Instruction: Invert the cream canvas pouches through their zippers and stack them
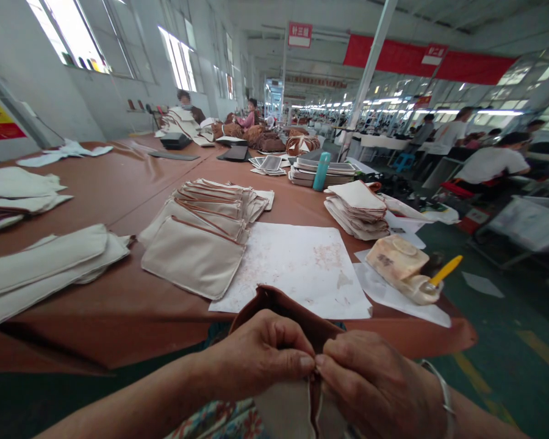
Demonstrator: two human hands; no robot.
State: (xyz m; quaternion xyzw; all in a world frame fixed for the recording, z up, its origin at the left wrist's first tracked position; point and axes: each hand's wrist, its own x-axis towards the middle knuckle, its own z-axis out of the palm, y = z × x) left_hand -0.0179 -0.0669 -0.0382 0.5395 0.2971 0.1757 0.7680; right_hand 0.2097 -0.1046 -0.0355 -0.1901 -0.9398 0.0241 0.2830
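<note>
My left hand and my right hand meet at the table's front edge. Both are closed, thumbs and fingertips pinching the edge of a cream-and-brown leather piece. Its brown side stands up behind my fingers, and a brown-edged seam or opening runs down below them. What lies right between the fingertips is hidden. Just beyond my hands is a stained white sheet. An overlapping row of cream pouch-like pieces with brown-trimmed slits rests on the sheet's left side.
A cut plastic container holds a yellow-handled tool at the right corner. Behind it are stacked cream pieces and a teal bottle. Long cream panels lie left on the brown-covered table. Other people sit and stand farther off.
</note>
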